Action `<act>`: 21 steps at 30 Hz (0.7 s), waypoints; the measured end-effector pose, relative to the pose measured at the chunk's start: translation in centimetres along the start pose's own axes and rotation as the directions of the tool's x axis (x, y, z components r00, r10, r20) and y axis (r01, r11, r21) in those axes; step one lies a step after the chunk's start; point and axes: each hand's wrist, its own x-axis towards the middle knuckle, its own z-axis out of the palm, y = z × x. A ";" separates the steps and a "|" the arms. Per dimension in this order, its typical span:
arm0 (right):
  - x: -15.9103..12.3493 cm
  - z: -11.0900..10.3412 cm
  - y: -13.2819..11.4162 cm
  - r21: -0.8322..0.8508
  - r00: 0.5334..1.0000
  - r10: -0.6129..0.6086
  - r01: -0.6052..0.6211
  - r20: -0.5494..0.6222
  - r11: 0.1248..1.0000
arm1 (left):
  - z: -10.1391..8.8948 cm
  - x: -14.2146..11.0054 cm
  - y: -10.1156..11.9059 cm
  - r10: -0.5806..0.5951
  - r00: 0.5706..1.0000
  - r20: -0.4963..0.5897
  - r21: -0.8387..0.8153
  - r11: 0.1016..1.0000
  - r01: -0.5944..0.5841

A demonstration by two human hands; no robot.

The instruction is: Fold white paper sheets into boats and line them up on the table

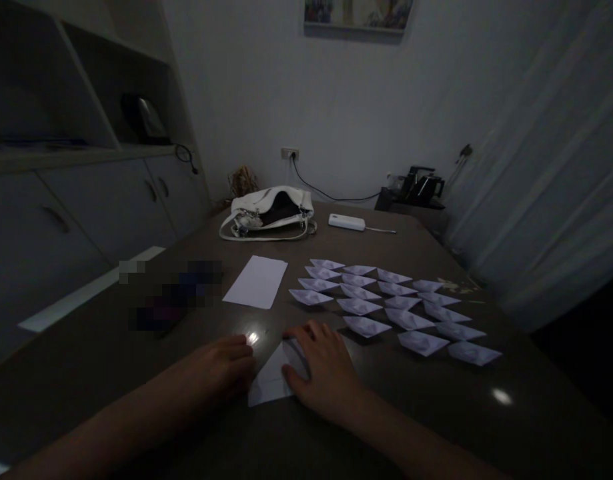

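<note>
A partly folded white sheet of paper point(272, 379) lies on the table near its front, with a slanted upper left edge. My right hand point(326, 373) rests on its right side, thumb and fingers spread apart and covering part of it. Beside the sheet's left edge is my left hand point(229, 365), its fingers curled and closed; whether they pinch the edge is hidden. To the right stand several folded paper boats point(359, 307) in uneven rows. Beyond my hands lies a small stack of blank white paper point(256, 282).
A white handbag point(271, 200) sits open at the table's far end. Right of it lies a white power bank point(346, 222) with a short cable. A blurred-out dark object point(176, 297) is on the left. Dark kettles point(426, 188) stand on a side unit behind the table point(306, 453).
</note>
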 end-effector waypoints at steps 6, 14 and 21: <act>0.1 0.0 0.1 -0.007 1.000 0.015 -0.015 -0.003 1.000 | 0.2 0.5 0.4 -0.115 0.993 0.012 -0.038 0.993 0.116; 0.1 -0.1 -0.2 -0.029 0.999 0.032 -0.032 0.010 0.999 | 2.6 3.6 -0.1 -0.053 0.996 -0.065 0.181 0.981 0.064; 0.1 0.2 -0.1 -0.038 1.000 0.008 -0.009 -0.016 0.999 | 4.0 2.7 -1.5 0.005 0.986 -0.170 0.207 0.978 0.030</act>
